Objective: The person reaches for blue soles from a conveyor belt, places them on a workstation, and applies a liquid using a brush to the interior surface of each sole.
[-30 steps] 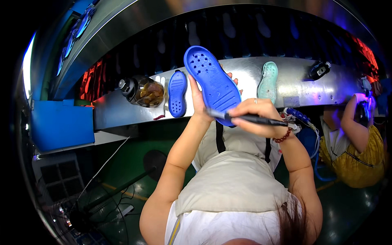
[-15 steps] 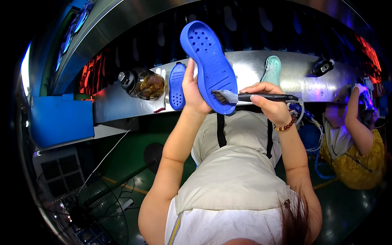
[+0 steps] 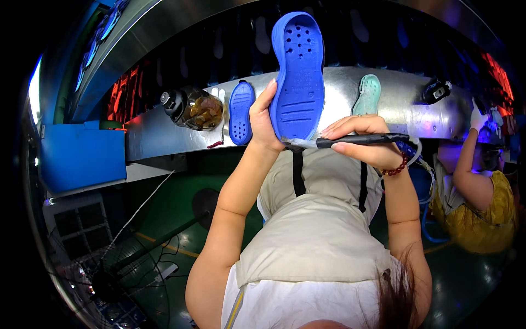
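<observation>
My left hand (image 3: 264,119) grips a blue shoe sole (image 3: 298,82) by its left edge, thumb along the side. The sole stands nearly upright in the view, its end with round holes pointing away from me. A brush with a black handle (image 3: 364,140) lies in my right hand (image 3: 372,141), fingers above it and thumb below. The pale brush head touches the sole's near end, where its dark tip partly shows. A tube runs from the handle's rear past my wrist. Left of my left hand, a second blue sole (image 3: 241,112) rests on the metal ledge.
On the metal ledge (image 3: 402,112) are a mint green sole (image 3: 367,94), a clear jar with a black lid (image 3: 200,111) and a small black object (image 3: 435,91). Behind it runs a dark rack with several soles. A co-worker in yellow (image 3: 476,211) sits at the right.
The sole has turned more upright and shifted right and away from me. My brush has slid from the sole's inner face to its near rim. The co-worker's arm has moved.
</observation>
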Available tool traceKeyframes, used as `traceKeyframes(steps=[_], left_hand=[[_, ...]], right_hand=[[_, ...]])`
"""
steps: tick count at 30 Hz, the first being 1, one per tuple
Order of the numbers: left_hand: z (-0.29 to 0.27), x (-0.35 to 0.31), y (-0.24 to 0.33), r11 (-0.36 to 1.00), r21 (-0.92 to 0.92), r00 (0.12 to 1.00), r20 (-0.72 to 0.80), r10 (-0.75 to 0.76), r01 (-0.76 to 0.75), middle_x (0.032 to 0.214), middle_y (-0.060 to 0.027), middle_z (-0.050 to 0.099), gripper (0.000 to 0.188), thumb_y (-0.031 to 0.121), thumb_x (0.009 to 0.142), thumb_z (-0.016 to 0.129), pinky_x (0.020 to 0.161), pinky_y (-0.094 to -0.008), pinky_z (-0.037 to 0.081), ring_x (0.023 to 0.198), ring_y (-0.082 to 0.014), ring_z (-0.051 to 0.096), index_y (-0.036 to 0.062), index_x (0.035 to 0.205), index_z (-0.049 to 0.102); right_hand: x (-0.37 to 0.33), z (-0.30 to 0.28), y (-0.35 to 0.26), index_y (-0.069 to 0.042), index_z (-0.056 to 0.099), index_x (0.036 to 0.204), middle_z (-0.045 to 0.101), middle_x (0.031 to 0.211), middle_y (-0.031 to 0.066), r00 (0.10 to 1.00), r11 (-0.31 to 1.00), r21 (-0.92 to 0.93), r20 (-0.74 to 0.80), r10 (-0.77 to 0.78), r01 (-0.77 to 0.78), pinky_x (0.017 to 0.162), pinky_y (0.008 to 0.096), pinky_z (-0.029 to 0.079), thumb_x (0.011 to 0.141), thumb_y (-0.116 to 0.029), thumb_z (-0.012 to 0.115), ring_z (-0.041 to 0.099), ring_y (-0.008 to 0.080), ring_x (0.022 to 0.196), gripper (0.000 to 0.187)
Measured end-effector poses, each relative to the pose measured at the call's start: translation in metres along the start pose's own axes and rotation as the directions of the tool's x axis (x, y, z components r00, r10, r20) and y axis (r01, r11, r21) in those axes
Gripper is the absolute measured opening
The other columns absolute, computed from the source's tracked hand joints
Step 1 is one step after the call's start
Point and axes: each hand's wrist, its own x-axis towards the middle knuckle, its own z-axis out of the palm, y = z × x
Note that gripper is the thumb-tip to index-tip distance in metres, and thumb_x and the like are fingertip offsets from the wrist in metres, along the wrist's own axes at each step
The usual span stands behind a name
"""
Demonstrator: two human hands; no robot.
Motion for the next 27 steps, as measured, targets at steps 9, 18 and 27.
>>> traceKeyframes(steps=[9, 18, 27], left_hand=[[0.003, 0.003, 0.013, 0.99, 0.037, 0.991, -0.021, -0.135, 0.136, 0.107, -0.0188, 0.054, 0.043, 0.03, 0.087, 0.037, 0.083, -0.0425, 0.046, 0.093, -0.0285, 0.057, -0.0025, 0.113, 0.047], [0.013, -0.001, 0.011, 0.801, 0.386, 0.886, -0.115, -0.45, 0.457, 0.113, -0.0176, 0.05, 0.043, 0.023, 0.086, 0.045, 0.085, -0.0314, 0.044, 0.097, -0.0216, 0.055, -0.0046, 0.119, 0.042], [0.012, -0.005, 0.021, 0.68, 0.51, 0.84, -0.189, -0.508, 0.527, 0.108, -0.0146, 0.053, 0.042, 0.028, 0.088, 0.044, 0.079, -0.0299, 0.047, 0.091, -0.019, 0.057, -0.0015, 0.118, 0.044]], right_hand=[[0.001, -0.008, -0.013, 0.001, 0.063, 0.087, 0.063, 0.087, 0.0131, 0.981, 0.993, 0.113, 0.182, -0.065, 0.044, 0.078, 0.0289, 0.047, 0.067, 0.0, 0.066, 0.061, 0.02, 0.085, 0.019], [0.014, -0.027, -0.03, 0.0, 0.062, 0.085, 0.063, 0.088, 0.0124, 0.869, 0.961, -0.276, 0.482, 0.112, 0.029, 0.076, 0.0312, 0.048, 0.068, -0.002, 0.067, 0.061, 0.0236, 0.087, 0.017], [0.02, -0.046, -0.028, 0.001, 0.061, 0.088, 0.063, 0.088, 0.0131, 0.844, 0.961, -0.275, 0.524, 0.111, 0.045, 0.073, 0.0297, 0.047, 0.07, -0.005, 0.063, 0.061, 0.0228, 0.082, 0.019]])
